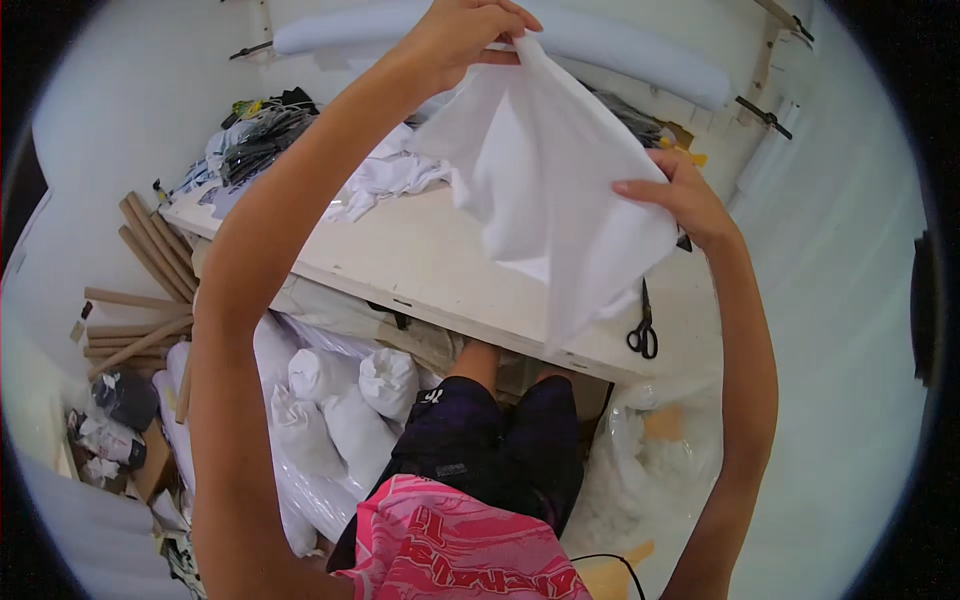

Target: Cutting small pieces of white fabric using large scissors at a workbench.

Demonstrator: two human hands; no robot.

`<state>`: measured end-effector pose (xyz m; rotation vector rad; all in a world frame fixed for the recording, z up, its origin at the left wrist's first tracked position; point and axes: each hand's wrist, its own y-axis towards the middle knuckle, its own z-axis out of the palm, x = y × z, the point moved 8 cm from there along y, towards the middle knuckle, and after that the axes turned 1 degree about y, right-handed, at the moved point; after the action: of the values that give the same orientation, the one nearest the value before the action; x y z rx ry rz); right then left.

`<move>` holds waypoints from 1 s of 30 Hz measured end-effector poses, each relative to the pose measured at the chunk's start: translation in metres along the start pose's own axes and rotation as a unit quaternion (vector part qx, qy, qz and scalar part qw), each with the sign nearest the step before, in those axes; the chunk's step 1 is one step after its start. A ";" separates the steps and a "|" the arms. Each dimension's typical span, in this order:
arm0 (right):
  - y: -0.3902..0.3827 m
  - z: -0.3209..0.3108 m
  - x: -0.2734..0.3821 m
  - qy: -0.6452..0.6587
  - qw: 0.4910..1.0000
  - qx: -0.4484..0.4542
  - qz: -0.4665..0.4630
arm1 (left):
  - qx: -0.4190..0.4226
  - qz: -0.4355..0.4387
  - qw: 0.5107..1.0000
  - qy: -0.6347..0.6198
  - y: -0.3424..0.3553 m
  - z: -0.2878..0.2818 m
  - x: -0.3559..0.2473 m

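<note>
A white cloth [570, 180] hangs in loose folds above the table [390, 250], stretched between a person's two raised hands. The fingers of the left hand [462, 40] are closed in a pinch on its top corner; those of the right hand [693, 203] grip the right-hand edge, thumb laid flat across the near face, the other fingers mostly hidden behind. The left arm reaches high, bent at the elbow, the wrist near the top of the view; the right arm rises along the other side, its hand lower and turned inward. Below the cloth, black scissors [644, 335] lie near the table's front edge. Crumpled white fabric [395, 178] sits farther left, and a pale roll [640, 65] spans the wall behind.
</note>
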<state>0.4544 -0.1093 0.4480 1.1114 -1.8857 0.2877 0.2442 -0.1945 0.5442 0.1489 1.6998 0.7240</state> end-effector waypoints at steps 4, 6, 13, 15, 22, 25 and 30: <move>-0.007 -0.012 -0.006 0.031 0.997 -0.055 -0.047 | -0.038 0.027 0.999 0.000 0.004 -0.030 -0.009; -0.008 -0.023 -0.006 0.026 0.996 -0.073 -0.052 | -0.039 0.031 0.999 0.004 0.005 -0.039 -0.009; -0.022 -0.038 0.042 0.210 0.968 -0.076 -0.116 | -0.063 0.058 0.995 -0.057 -0.009 -0.057 -0.009; -0.032 -0.028 0.067 0.259 0.953 -0.102 -0.116 | -0.103 0.087 0.985 -0.112 -0.029 -0.052 -0.004; -0.078 0.052 0.067 0.327 0.934 -0.112 -0.092 | -0.162 0.235 0.950 0.123 -0.233 0.058 0.005; -0.108 0.099 0.063 0.281 0.949 -0.111 -0.091 | -0.115 0.105 0.988 -0.009 -0.275 0.089 0.040; -0.150 0.137 0.005 0.259 0.944 -0.195 -0.061 | -0.050 0.029 0.998 0.011 -0.312 0.110 0.079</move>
<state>0.4922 -0.2771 0.3400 0.7794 -1.3245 0.1108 0.4116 -0.3644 0.3018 0.1221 1.6816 0.8550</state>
